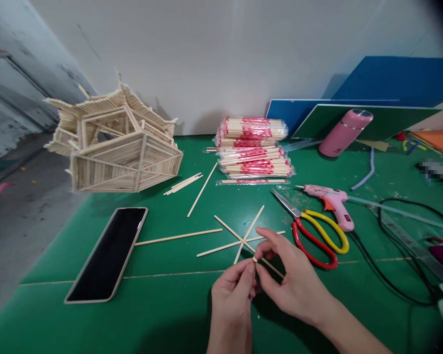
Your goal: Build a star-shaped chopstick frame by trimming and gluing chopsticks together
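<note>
My left hand is closed in a pinch on a short piece of wooden stick, of which just a pale end shows. From the right, my right hand meets it: thumb and a bent finger close at the same piece while the index finger arches above. Just beyond my fingers, three thin wooden sticks lie crossed like a star on the green table. One of them runs under my right hand. Scissors with a red and a yellow handle lie partly spread to the right.
Left of the hands are a phone, a single stick and a stick-built house model. Wrapped stick bundles are stacked at the back. A pink glue gun with a black cord and a pink bottle stand right.
</note>
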Demonstrator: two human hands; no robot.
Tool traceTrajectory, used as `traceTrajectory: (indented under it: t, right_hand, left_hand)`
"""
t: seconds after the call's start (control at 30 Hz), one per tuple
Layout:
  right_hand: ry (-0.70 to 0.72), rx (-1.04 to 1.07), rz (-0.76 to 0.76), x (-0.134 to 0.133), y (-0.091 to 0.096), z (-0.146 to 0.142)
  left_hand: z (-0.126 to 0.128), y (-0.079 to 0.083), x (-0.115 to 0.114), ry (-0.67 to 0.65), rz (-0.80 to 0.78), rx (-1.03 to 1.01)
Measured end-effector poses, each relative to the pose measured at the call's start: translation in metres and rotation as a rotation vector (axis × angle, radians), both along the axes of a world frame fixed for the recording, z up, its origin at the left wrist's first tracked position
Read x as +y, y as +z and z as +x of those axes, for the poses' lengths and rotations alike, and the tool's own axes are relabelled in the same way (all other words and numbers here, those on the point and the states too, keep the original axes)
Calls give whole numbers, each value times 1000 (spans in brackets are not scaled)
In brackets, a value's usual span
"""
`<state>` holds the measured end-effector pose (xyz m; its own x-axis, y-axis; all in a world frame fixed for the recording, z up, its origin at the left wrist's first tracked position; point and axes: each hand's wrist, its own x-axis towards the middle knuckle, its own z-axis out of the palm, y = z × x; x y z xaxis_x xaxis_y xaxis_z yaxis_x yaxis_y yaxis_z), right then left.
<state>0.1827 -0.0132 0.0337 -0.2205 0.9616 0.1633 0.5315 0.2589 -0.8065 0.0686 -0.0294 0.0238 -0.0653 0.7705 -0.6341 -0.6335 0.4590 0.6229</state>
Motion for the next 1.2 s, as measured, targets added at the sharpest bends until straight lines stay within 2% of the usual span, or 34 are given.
traceTrajectory:
  t: [0.3,0.47,0.57,0.67,0.8,0.9,0.93,1.0,1.1,1.2]
  right_hand:
    - [0,-21,13,1,0,0]
    - [-11,-2,-14,3,-1,0]
    - [2,0,-34,9,-3,0]
    - [83,-62,-12,18,-8,0]
    - [185,-189,69,30,-15,1]
    - [253,-239,84,36,-18,2]
    - [266,-248,87,37,-18,2]
    - [275,-261,97,37,-20,2]
    - [264,-282,99,36,-22,2]
    - [245,-305,91,34,-23,2]
  left_hand:
    - [-2,4,2,-43,-25,-64]
    - [-3,0,1,-82,-39,-95]
    - [-8,-2,-5,-100,-63,-24]
    - [-22,2,-14,-177,-2,130]
    - [-49,13,-13,-259,257,457]
    - [-65,16,2,-477,570,785]
    - [-67,15,9,-571,678,887]
    - [-69,9,23,-669,848,1093]
    - [-65,-4,41,-801,971,1371]
    - [-59,-13,52,-843,1044,1505]
